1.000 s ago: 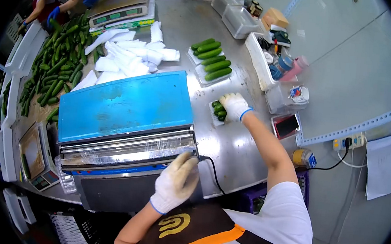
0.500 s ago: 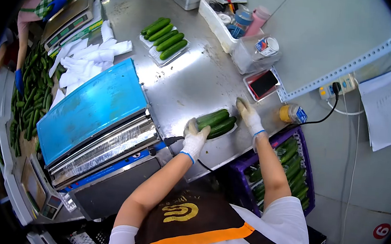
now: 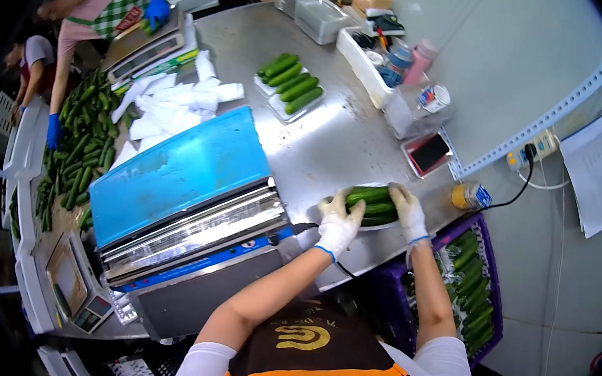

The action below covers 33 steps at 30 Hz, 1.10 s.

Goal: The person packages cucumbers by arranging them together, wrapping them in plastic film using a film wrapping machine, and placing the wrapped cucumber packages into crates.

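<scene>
Between my gloved hands, green cucumbers [image 3: 371, 207] lie side by side on a small white tray [image 3: 381, 227] on the metal table. My left hand [image 3: 339, 221] curls its fingers around their left end, thumb on the near side. At the right end, my right hand [image 3: 408, 213] grips them with bent fingers. Both hands wear white gloves with blue cuffs. Just left of them is a film wrapping machine with a blue lid [image 3: 188, 167] and a roll of clear film [image 3: 197, 229].
Two more trays of cucumbers [image 3: 289, 83] sit farther up the table, near white paper strips [image 3: 172, 105]. A phone [image 3: 429, 152], a jar [image 3: 471, 196] and a purple crate [image 3: 496, 327] are at right. A co-worker's blue-gloved hand [image 3: 54, 132] touches piled cucumbers [image 3: 82, 147].
My right hand has come in from the right and closed on the cucumbers' right end. My left hand still holds the left end. The whole view has shifted, showing more of the co-workers.
</scene>
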Each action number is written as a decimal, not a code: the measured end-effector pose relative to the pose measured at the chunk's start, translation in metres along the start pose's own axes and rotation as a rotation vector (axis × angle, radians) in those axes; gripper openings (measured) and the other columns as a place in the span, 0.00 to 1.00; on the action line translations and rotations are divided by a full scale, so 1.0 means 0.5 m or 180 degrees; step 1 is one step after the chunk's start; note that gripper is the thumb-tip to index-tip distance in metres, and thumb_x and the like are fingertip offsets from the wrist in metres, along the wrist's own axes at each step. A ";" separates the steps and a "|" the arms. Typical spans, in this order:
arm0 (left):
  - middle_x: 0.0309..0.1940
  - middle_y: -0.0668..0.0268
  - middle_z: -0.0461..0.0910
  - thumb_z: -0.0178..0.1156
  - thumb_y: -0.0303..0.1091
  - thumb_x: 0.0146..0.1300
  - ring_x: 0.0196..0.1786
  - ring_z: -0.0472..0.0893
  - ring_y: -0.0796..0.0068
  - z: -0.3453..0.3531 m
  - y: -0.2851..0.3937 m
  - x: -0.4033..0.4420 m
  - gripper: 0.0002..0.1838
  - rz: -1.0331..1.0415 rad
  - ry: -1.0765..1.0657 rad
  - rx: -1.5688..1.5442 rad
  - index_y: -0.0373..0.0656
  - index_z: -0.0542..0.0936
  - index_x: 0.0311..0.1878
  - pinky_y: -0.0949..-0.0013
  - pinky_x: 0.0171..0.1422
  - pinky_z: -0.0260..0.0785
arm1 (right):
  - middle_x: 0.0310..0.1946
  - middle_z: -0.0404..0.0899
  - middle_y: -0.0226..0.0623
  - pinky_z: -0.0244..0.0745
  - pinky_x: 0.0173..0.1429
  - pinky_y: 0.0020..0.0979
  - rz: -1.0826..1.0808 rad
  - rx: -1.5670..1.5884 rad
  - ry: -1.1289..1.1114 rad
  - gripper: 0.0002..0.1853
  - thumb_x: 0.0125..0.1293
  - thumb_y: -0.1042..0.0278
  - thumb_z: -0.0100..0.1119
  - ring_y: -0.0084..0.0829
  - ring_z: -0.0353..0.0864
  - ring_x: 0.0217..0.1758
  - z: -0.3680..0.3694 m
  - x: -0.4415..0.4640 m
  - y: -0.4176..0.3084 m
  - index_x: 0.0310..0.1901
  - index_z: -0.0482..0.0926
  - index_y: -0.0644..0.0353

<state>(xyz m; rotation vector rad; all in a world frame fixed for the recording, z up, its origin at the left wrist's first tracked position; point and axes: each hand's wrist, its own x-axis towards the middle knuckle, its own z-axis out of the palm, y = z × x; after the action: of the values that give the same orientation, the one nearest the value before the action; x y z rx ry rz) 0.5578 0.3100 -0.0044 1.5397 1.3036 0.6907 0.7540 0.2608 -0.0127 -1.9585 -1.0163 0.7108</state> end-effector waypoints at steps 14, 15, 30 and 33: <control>0.57 0.42 0.69 0.56 0.52 0.68 0.56 0.76 0.45 -0.719 -0.028 -0.003 0.25 -0.0054 0.1517 0.0501 0.49 0.76 0.63 0.56 0.64 0.68 | 0.54 0.77 0.61 0.69 0.64 0.45 -0.1437 -0.0126 -0.1076 0.28 0.71 0.43 0.52 0.57 0.75 0.60 0.493 -0.049 -0.565 0.60 0.75 0.60; 0.57 0.43 0.70 0.55 0.52 0.69 0.56 0.76 0.44 -0.755 -0.049 -0.007 0.26 -0.0153 0.1552 0.0695 0.49 0.75 0.64 0.55 0.64 0.68 | 0.54 0.77 0.61 0.69 0.65 0.46 -0.1421 -0.0359 -0.1185 0.29 0.71 0.42 0.51 0.58 0.75 0.60 0.531 -0.067 -0.591 0.60 0.75 0.59; 0.68 0.55 0.70 0.47 0.49 0.74 0.70 0.69 0.55 -0.900 -0.187 0.035 0.24 0.0597 0.0820 0.1017 0.50 0.72 0.67 0.63 0.73 0.61 | 0.55 0.81 0.46 0.66 0.68 0.26 -0.0950 0.1424 -0.1793 0.21 0.72 0.60 0.55 0.37 0.77 0.61 0.682 -0.072 -0.610 0.58 0.78 0.68; 0.65 0.53 0.73 0.51 0.49 0.71 0.67 0.71 0.51 -0.884 -0.162 0.036 0.23 0.0650 0.0853 0.0925 0.48 0.77 0.63 0.59 0.72 0.62 | 0.46 0.85 0.41 0.71 0.59 0.27 -0.0582 0.1492 -0.1578 0.19 0.70 0.58 0.57 0.31 0.82 0.51 0.678 -0.095 -0.622 0.50 0.83 0.66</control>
<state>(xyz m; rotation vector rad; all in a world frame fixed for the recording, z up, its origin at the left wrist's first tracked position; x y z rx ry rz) 0.1429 0.4600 0.0827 1.8833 1.5093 0.8907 0.3495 0.4651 0.0786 -1.2937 -1.1682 1.2391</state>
